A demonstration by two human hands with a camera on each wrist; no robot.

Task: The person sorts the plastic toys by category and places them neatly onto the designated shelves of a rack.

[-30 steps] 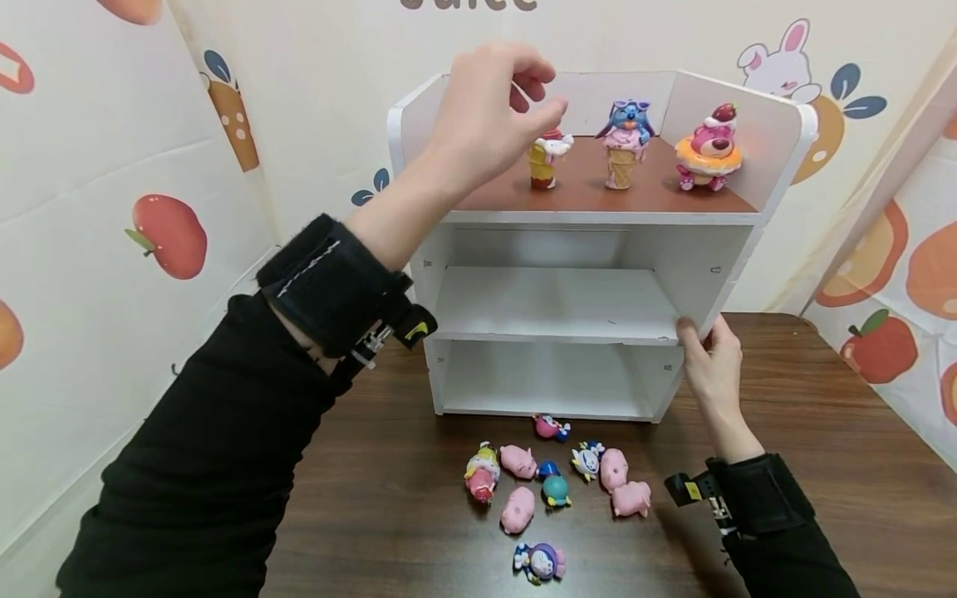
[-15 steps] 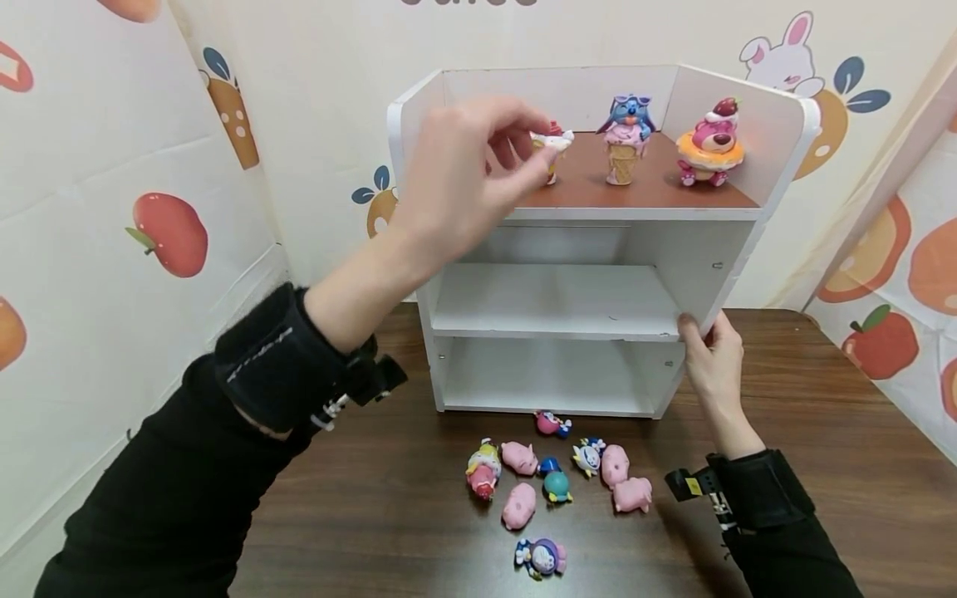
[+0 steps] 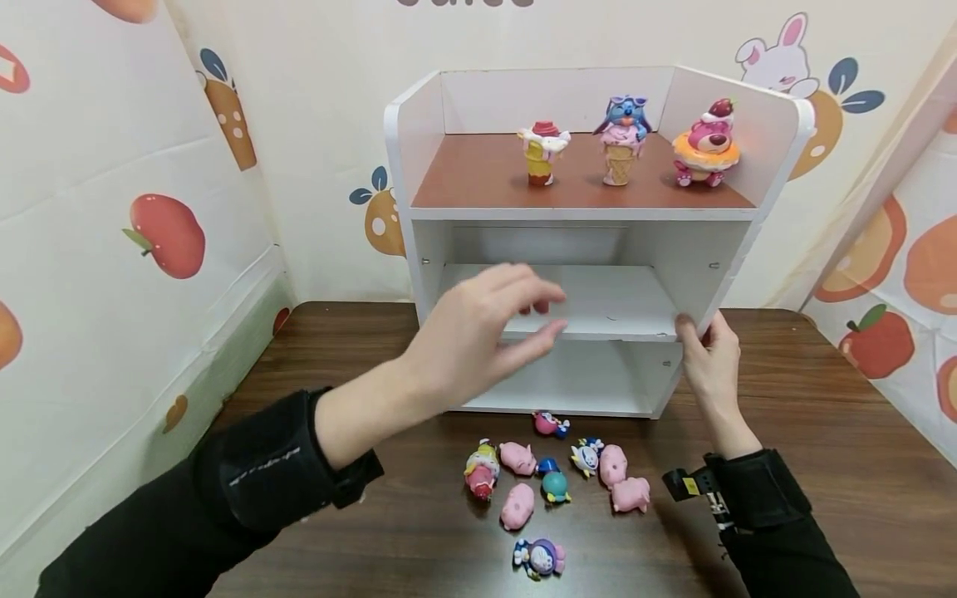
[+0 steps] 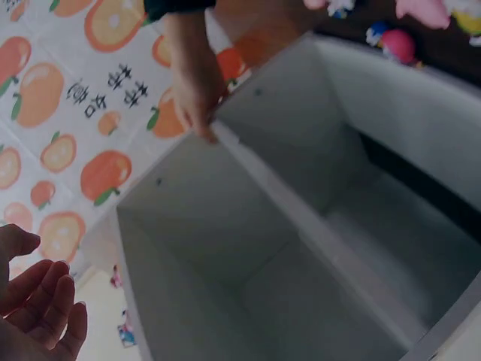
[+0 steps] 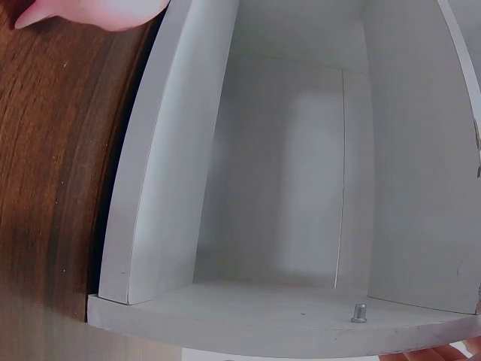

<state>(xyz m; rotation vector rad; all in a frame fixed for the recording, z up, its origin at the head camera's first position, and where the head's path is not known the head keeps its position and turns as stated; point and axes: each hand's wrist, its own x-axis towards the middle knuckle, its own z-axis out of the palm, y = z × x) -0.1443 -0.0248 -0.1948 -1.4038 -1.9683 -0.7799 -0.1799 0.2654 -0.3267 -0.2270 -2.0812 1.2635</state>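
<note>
My left hand [image 3: 486, 332] hangs in front of the middle level of a small white shelf unit [image 3: 542, 214], fingers loosely bent and nothing in them. My right hand [image 3: 712, 374] grips the unit's right side panel, thumb at the front edge and fingers round the outer side. On the brown top level stand three figurines in a row: a yellow cup with white and red topping [image 3: 542, 154], a blue character on an ice cream cone [image 3: 622, 141] and a pink bear with an orange ring [image 3: 706, 145]. The left wrist view shows the middle and lower levels bare.
Small toys lie on the wooden table [image 3: 359, 531] before the unit: several pink pigs [image 3: 517, 507], a teal figure [image 3: 555, 487], a yellow-and-red one [image 3: 482, 472], a purple one [image 3: 540, 558], a white-and-blue one [image 3: 586, 457] and a pink-and-blue one [image 3: 550, 424]. Fruit-print sheets hang around.
My left hand has come down from the yellow cup figurine on the top level to the middle level's front. The cup stays standing, turned slightly and fully visible. The right hand keeps its grip.
</note>
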